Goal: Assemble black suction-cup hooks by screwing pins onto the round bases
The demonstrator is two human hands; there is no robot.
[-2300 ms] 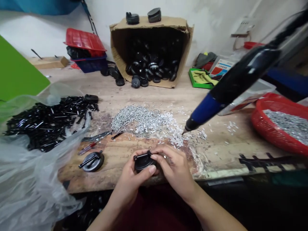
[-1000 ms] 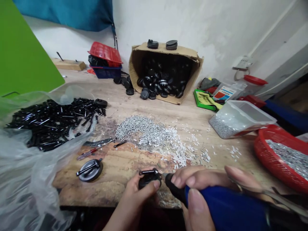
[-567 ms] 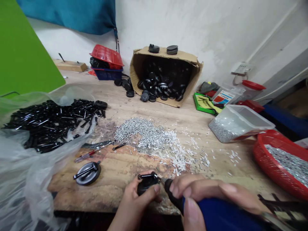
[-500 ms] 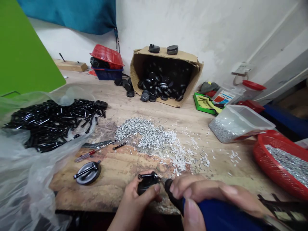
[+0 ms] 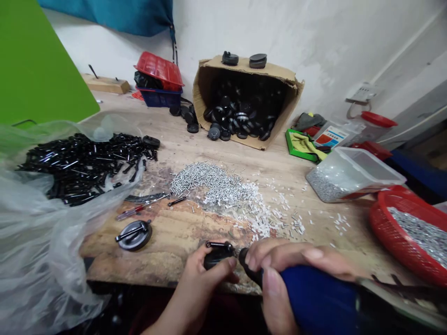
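Note:
In the head view, my left hand (image 5: 204,279) is closed around a round black part (image 5: 217,257) at the table's front edge. A small black bar (image 5: 219,244) lies across the top of it. My right hand (image 5: 275,270) grips a blue electric screwdriver (image 5: 314,295) with a black nose, pointed left at the end of that bar. The bit is mostly hidden, so contact with the bar cannot be made out. Left of my hands a similar round black part (image 5: 134,235) with a bar across it lies on the wood, near a red-handled screwdriver (image 5: 130,213).
Silver screws (image 5: 195,178) and white plastic spacers (image 5: 261,218) are heaped mid-table. Black bars (image 5: 80,163) fill a plastic bag on the left. A cardboard box (image 5: 249,65) of round black parts stands behind. At right are a clear bin (image 5: 366,170) and a red basket (image 5: 391,242).
The camera view has shifted slightly, so the table appears higher. Both hands keep their grip, and the electric screwdriver's nose stays close to the black part.

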